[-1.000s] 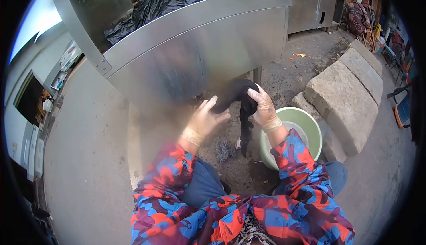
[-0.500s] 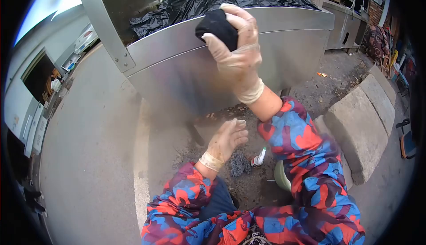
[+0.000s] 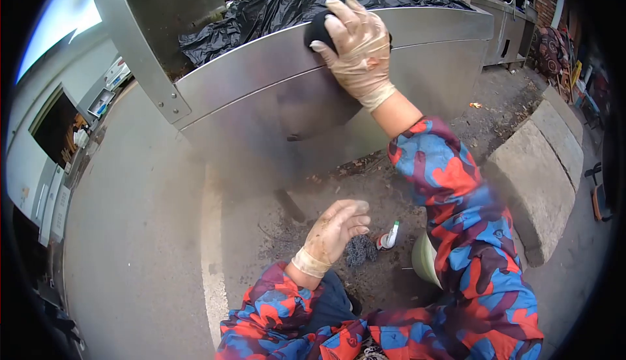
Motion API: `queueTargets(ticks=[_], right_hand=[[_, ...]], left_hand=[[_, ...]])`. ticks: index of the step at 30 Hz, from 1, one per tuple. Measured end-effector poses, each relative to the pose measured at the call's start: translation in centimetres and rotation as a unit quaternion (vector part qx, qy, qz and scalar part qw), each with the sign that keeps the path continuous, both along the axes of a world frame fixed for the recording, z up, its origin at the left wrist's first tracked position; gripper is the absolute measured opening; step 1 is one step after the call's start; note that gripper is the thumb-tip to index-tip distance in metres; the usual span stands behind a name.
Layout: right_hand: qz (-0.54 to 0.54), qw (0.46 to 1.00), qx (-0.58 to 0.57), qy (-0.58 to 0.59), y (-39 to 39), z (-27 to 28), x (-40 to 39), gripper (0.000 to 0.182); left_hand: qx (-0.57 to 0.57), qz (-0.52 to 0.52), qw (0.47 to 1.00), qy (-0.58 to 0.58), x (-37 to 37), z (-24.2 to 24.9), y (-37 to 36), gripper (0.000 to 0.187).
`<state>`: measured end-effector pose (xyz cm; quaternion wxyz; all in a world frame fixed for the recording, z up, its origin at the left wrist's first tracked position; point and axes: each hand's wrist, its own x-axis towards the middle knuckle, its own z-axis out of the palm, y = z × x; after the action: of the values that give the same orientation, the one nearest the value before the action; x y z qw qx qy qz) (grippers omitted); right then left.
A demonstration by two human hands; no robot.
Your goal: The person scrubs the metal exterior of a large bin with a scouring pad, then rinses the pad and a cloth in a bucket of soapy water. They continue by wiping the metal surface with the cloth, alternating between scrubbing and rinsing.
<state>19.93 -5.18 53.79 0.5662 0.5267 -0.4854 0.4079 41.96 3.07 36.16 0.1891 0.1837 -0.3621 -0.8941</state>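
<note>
My right hand [image 3: 358, 50], in a thin, stained translucent glove, presses a black pad [image 3: 319, 32], perhaps a folded cloth or sponge, against the upper band of a stainless steel panel [image 3: 261, 109]. Its fingers lie over the pad and hide most of it. Lower down, my gloved left hand [image 3: 331, 233] hangs in the air with loosely bent fingers and nothing visible in it. Below it on the ground lie a grey steel wool scourer [image 3: 360, 250] and a small bottle [image 3: 388, 236] with a white and green top.
Black plastic sheeting [image 3: 293, 8] covers the inside of the steel unit, and a metal post [image 3: 130, 41] rises at its left. Stone blocks [image 3: 531, 177] lie to the right. A pale green bowl or bucket [image 3: 425, 259] stands partly behind my right sleeve.
My right hand has moved slightly right with the black pad and now lies flatter over it on the steel. My left hand sits a little lower in view.
</note>
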Motion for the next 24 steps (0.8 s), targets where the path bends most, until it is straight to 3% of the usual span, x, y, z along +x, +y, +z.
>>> queueTargets(ticks=[2, 3, 4, 5, 7, 9, 12, 13, 15, 16, 18, 20, 22, 23, 24], right_hand=[[-0.028, 0.996, -0.066, -0.044, 1.0, -0.3, -5.8, 0.049], [-0.049, 0.987, -0.091, -0.123, 1.5, -0.4, -7.9, 0.051], [-0.069, 0.971, -0.114, -0.201, 2.1, 0.0, -8.4, 0.054], [-0.074, 0.971, -0.113, -0.197, 2.1, 0.0, -8.4, 0.054], [-0.131, 0.915, -0.142, -0.353, 1.1, 0.3, -7.5, 0.060], [-0.135, 0.938, -0.130, -0.293, -0.2, 0.2, -3.0, 0.063], [-0.040, 0.991, 0.006, -0.128, -1.0, 0.2, 6.6, 0.060], [0.027, 0.996, 0.059, -0.062, -1.0, 0.1, 8.9, 0.052], [0.031, 0.992, 0.033, 0.116, -2.7, -0.2, 10.9, 0.032], [0.059, 0.986, 0.088, 0.132, -2.0, -0.2, 10.8, 0.026], [0.101, 0.981, 0.020, 0.163, -1.8, -0.2, 7.9, 0.022], [0.040, 0.992, -0.039, 0.111, -1.2, -0.5, 4.1, 0.023], [-0.016, 0.997, -0.048, 0.055, 0.2, -0.5, -2.0, 0.035], [0.018, 0.998, -0.055, 0.003, 1.1, -0.4, -5.1, 0.048], [-0.037, 0.996, -0.085, -0.016, 2.3, -0.4, -8.4, 0.059]], left_hand=[[-0.006, -0.006, 1.000, 0.015, 0.6, 0.4, 0.0, 0.021], [-0.003, -0.003, 1.000, 0.018, 0.8, 0.7, 0.0, 0.020], [0.002, 0.000, 1.000, 0.021, 0.8, 0.9, 0.1, 0.020], [0.004, -0.005, 1.000, 0.024, 0.8, 1.0, 0.3, 0.020], [-0.012, -0.017, 0.999, 0.025, 0.7, 1.3, 0.4, 0.019], [-0.011, -0.025, 0.999, 0.028, 0.4, 1.0, 0.4, 0.019], [-0.011, -0.031, 0.999, 0.020, -0.1, 0.6, 0.4, 0.018], [-0.011, -0.029, 0.999, 0.013, -0.3, 0.5, 0.5, 0.018], [-0.018, -0.035, 0.999, 0.010, -0.6, 0.2, 0.5, 0.018], [-0.024, -0.023, 0.999, 0.008, -0.6, 0.1, 0.4, 0.018], [-0.026, -0.021, 0.999, -0.006, -0.6, 0.0, 0.4, 0.019], [-0.020, -0.009, 1.000, -0.009, -0.3, 0.1, 0.4, 0.019], [-0.004, -0.018, 1.000, -0.010, 0.0, -0.1, 0.3, 0.020], [0.011, -0.013, 1.000, -0.005, 0.1, 0.2, 0.4, 0.020], [0.025, -0.007, 1.000, 0.000, 0.2, 0.5, 0.4, 0.020]])
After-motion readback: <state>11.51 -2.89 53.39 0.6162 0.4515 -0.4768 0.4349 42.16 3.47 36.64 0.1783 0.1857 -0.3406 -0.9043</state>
